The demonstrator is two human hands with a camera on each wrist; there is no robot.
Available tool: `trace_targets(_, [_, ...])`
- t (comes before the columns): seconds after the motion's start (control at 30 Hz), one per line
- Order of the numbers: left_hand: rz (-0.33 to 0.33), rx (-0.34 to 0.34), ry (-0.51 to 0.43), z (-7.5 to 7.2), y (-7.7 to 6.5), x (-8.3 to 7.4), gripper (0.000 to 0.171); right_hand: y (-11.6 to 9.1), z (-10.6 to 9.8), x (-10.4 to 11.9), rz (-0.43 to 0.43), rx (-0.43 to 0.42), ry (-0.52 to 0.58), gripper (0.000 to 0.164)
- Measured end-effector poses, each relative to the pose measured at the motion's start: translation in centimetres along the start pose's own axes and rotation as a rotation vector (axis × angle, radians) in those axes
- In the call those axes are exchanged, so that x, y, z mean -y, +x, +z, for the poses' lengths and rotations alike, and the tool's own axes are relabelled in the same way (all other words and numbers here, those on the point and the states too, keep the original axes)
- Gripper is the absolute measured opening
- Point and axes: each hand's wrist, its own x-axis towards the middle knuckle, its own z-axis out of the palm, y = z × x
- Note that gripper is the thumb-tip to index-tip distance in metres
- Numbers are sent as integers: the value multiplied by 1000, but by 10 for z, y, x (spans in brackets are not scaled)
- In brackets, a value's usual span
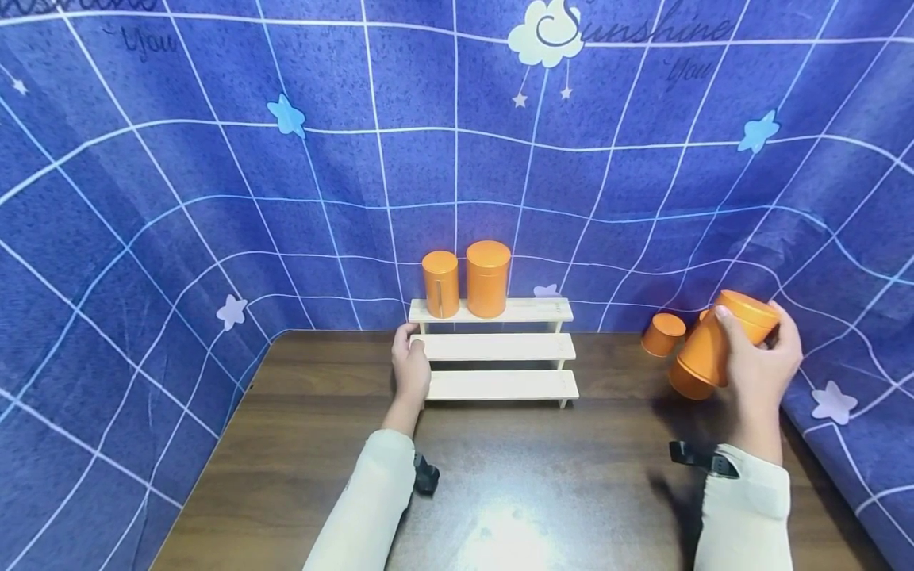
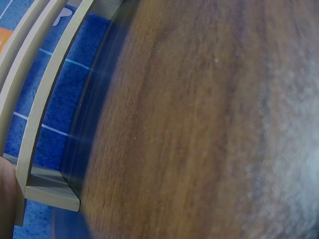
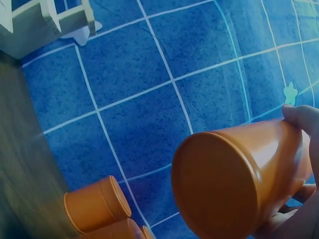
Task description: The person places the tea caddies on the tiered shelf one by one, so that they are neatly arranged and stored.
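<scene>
My left hand (image 1: 411, 366) grips the left end of a three-tier pale wooden display shelf (image 1: 498, 346), its thumb by the middle tier. Part of that hand (image 2: 7, 199) shows beside the shelf's end leg (image 2: 52, 191) in the left wrist view. Off to the right, my right hand (image 1: 764, 373) holds a large orange canister (image 1: 716, 349), tilted with its lid end up and to the right. The right wrist view faces the canister's round base (image 3: 217, 186), with fingers wrapped round its side. A slim orange canister (image 1: 441, 285) and a wider orange canister (image 1: 488, 281) stand on the top tier.
A small orange canister (image 1: 663, 334) stands at the table's back right, with more orange canisters (image 3: 112, 231) beside it, partly hidden. Blue gridded cloth (image 1: 343, 166) hangs behind and at both sides of the dark wooden table (image 1: 321, 452).
</scene>
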Motion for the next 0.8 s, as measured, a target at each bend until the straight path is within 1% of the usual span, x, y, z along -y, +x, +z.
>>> trace_targets(0.13, [1,0,4,0,0,1,38,-2,2,-2,-45,20,-72,72])
trace_targets(0.23, [-3,0,12,0,0,1,38,-3,6,-2,-40,40,-46,73])
trace_targets(0.37, [-9,-5,24,0,0,1,38,-6,10,-2,-41,67,-49,71])
trace_targets(0.43, [-13,-7,30,0,0,1,38,-8,11,-2,-47,74,-77,69])
trace_targets(0.57, [-17,-8,36,0,-1,0,38,-12,15,-1,-27,103,-36,68])
trace_targets(0.67, [-15,-3,30,-1,-1,0,38,-14,18,-1,-24,128,-38,67])
trace_targets(0.8, [-7,2,19,-1,-1,0,38,-17,22,-2,-32,171,-111,66])
